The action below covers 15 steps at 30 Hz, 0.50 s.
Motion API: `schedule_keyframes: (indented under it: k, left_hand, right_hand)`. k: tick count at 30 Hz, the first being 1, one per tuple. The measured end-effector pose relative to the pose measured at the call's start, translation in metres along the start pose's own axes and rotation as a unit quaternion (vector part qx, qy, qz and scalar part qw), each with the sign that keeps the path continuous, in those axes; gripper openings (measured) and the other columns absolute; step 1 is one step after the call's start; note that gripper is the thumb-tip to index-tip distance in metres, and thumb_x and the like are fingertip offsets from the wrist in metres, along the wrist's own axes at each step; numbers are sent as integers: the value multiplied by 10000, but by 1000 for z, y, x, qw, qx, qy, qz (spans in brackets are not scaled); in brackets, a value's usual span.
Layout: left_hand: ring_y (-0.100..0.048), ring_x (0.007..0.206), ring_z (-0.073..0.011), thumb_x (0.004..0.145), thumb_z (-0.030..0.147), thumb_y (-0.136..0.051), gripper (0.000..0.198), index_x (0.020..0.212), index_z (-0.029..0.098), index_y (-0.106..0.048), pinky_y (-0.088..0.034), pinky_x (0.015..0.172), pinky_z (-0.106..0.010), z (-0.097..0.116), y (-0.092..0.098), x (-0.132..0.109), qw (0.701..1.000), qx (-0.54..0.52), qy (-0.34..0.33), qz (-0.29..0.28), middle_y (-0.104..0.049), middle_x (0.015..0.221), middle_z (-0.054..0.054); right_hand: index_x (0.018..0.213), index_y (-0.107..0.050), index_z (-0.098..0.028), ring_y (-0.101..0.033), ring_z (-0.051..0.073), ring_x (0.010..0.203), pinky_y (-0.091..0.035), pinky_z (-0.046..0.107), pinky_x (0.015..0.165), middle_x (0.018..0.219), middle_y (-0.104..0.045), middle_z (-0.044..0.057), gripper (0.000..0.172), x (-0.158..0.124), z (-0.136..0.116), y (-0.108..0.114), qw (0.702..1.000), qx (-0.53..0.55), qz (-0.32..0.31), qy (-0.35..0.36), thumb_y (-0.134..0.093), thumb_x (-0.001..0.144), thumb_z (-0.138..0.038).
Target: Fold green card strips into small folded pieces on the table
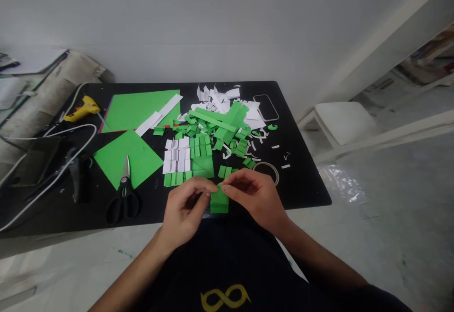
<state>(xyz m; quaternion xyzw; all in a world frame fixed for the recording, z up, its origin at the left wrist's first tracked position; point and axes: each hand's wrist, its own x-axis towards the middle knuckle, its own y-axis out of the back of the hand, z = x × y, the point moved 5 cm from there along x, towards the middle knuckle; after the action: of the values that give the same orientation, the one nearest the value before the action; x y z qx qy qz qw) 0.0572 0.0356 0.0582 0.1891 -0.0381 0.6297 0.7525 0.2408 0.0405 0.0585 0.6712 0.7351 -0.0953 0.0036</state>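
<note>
Near the table's front edge, a green folded paper piece [219, 201] is between my two hands. My left hand [186, 208] pinches its upper left side with thumb and forefinger. From the other side, my right hand [257, 196] pinches the top of the same piece, fingertips close to the left ones. The fingers partly hide its upper end. Just beyond my hands lie rows of folded white paper pieces [176, 156] and folded green paper pieces [200, 145] on a green sheet. A roll of tape [276, 172] rests beside my right hand.
Scissors [124, 194] lie on a green paper square [129, 158] at left. Behind are a yellow glue gun [85, 108], a larger green sheet [145, 106] and a heap of paper scraps [227, 118]. A white cable [53, 179] loops across the left side. A white stool [345, 120] stands right.
</note>
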Motion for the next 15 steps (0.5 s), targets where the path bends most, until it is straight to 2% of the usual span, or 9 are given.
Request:
schedule_keyframes:
  k: [3, 7, 11, 15]
  left_hand:
    - [-732, 808, -190, 1002, 207, -608, 160, 1030, 224, -765, -584, 671, -284, -1, 0, -3, 1000, -15, 5, 7, -781, 934, -62]
    - [-764, 836, -185, 973, 249, -705, 207, 1177, 224, -730, -627, 748, -284, -2, -1, -4, 997, -45, 49, 37, -804, 943, -48]
    - [-738, 730, -150, 958, 262, -748, 52, 965, 214, -766, -609, 684, -242, -2, -4, 0, 995, -21, 86, 42, -786, 827, -13]
    - [-730, 716, -152, 949, 263, -753, 60, 930, 211, -777, -608, 668, -243, 0, -3, 1, 994, -23, 87, 54, -783, 808, -11]
  right_hand:
    - [872, -798, -229, -791, 203, 835, -657, 332, 778, 860, -823, 30, 176, -2, 0, -1, 1000, -9, 15, 4, -910, 795, -341]
    - [898, -790, -234, -804, 204, 847, -664, 326, 786, 876, -827, 28, 159, -5, 0, -1, 999, -17, 39, 30, -901, 811, -306]
    - [915, -789, -241, -806, 204, 866, -671, 337, 832, 901, -827, 27, 168, -7, 1, -2, 998, -9, 53, 45, -906, 805, -290]
    - [940, -816, -239, -802, 221, 872, -673, 359, 829, 924, -834, 44, 174, -6, 0, -5, 999, -25, 30, 35, -880, 846, -370]
